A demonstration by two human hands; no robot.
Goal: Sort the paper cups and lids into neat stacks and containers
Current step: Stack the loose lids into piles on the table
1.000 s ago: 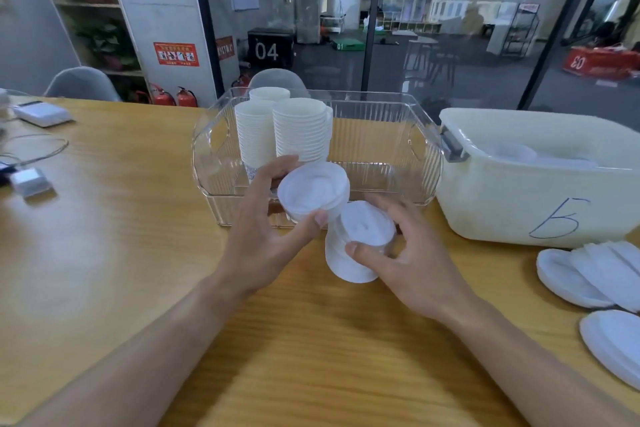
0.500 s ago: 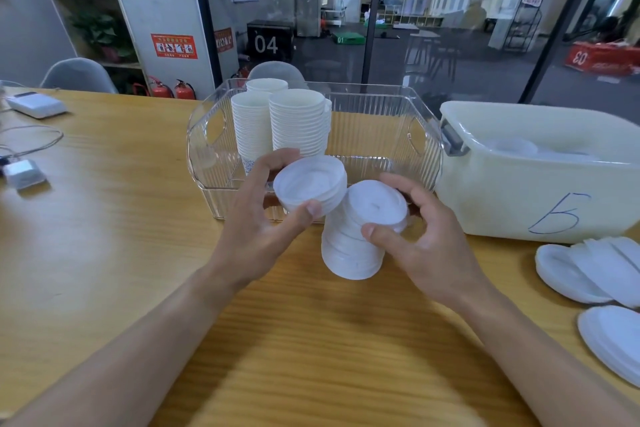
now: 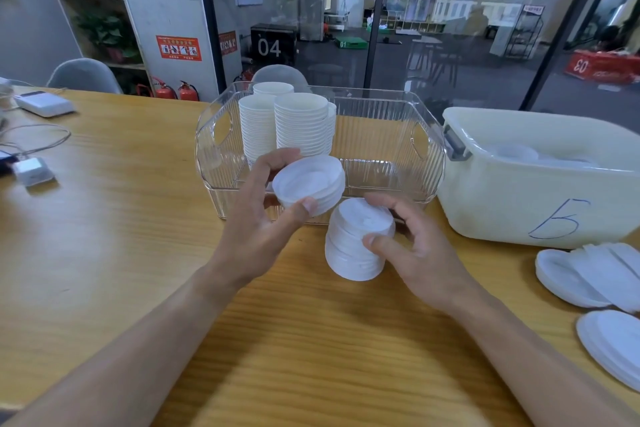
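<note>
Short stack of white lids (image 3: 309,184): round, thin, ridged rims; flat faces tilting up toward the camera, axis leaning right. The left hand (image 3: 258,218) is pinching it between thumb and curled fingers, above the wooden table (image 3: 104,253), just in front of the clear ribbed plastic bin (image 3: 381,149).

Taller lid stack (image 3: 356,241): axis leaning, top face angling up and right. The right hand (image 3: 419,250) is gripping its side, thumb in front, fingers curling behind.

Paper cup stacks (image 3: 294,125): standing upright, mouths up, inside the bin's left end.
</note>
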